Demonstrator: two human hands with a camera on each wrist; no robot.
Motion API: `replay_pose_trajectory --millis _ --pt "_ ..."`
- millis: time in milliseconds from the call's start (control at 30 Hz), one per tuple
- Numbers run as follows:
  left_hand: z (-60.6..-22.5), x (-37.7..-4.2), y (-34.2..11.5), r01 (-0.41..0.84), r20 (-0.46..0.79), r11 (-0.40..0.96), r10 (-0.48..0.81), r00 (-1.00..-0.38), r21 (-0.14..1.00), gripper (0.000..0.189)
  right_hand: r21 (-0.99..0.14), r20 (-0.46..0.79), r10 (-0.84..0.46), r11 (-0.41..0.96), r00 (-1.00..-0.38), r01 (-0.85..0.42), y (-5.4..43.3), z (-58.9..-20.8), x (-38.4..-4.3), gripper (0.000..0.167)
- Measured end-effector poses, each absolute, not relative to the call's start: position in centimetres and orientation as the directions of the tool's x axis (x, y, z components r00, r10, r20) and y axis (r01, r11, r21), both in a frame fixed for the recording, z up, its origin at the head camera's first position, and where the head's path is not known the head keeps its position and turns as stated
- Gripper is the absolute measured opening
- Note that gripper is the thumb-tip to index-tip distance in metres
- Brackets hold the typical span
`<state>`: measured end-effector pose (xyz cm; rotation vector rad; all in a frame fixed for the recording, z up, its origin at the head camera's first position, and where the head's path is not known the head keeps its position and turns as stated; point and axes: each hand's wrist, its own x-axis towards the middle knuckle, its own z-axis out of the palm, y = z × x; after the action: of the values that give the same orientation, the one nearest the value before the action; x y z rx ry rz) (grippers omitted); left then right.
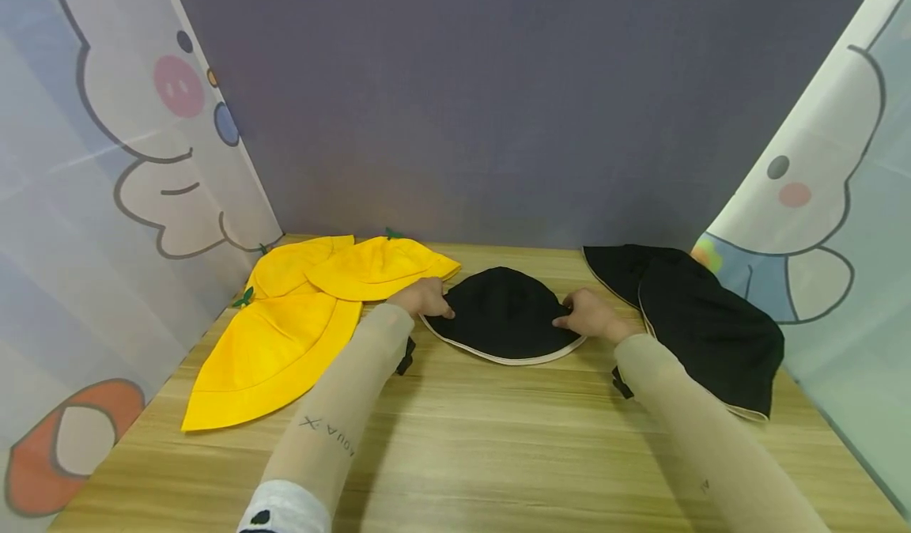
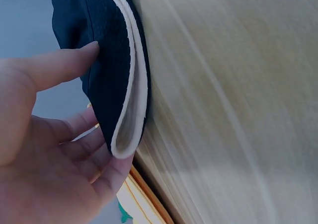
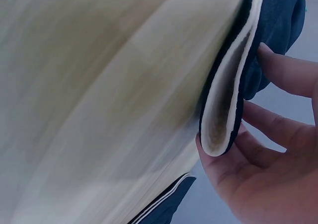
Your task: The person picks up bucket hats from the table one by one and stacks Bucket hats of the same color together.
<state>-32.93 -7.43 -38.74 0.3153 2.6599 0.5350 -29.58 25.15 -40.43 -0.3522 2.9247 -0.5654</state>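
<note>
A black bucket hat (image 1: 501, 315) with a cream-edged brim lies folded flat in the middle of the table, crown away from me. My left hand (image 1: 425, 299) holds its left end: in the left wrist view the thumb (image 2: 74, 65) lies on the black cloth and the other fingers reach round the folded brim's corner. At the opposite end my right hand (image 1: 589, 314) grips the brim the same way, its thumb (image 3: 285, 72) on the cloth and its fingers behind the fold. The cream lining shows between the two brim layers in both wrist views.
Yellow hats (image 1: 277, 351) with green sprout tips overlap on the left of the wooden table (image 1: 498, 454). Two more black hats (image 1: 704, 319) overlap at the right. A grey panel (image 1: 512, 106) stands behind, with cartoon-printed curtains (image 1: 128, 201) at both sides.
</note>
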Motion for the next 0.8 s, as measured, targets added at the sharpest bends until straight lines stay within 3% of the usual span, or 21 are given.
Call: replay_pose_trajectory --millis 100,433,667,800 --pt "-38.8 -32.7 -7.3 0.184 -0.322 0.915 0.307 -0.896 0.360 0.043 -0.375 -0.090 -0.261 0.903 -0.961 -0.210 24.7 -40.5 -29.4 0.053" --pt "-38.6 -31.6 -7.2 0.210 -0.330 0.950 0.279 -0.902 0.231 0.057 -0.366 -0.109 -0.259 0.908 -0.960 -0.203 23.5 -40.5 -28.9 0.055" --pt "-38.2 -30.3 -6.9 0.229 -0.316 0.964 0.260 -0.913 0.133 0.054 -0.343 -0.102 -0.274 0.912 -0.956 -0.224 23.3 -40.6 -28.3 0.057" --pt "-38.2 -29.3 -7.1 0.230 -0.305 0.966 0.254 -0.918 0.115 0.053 -0.322 -0.088 -0.295 0.912 -0.951 -0.253 23.0 -40.6 -27.8 0.046"
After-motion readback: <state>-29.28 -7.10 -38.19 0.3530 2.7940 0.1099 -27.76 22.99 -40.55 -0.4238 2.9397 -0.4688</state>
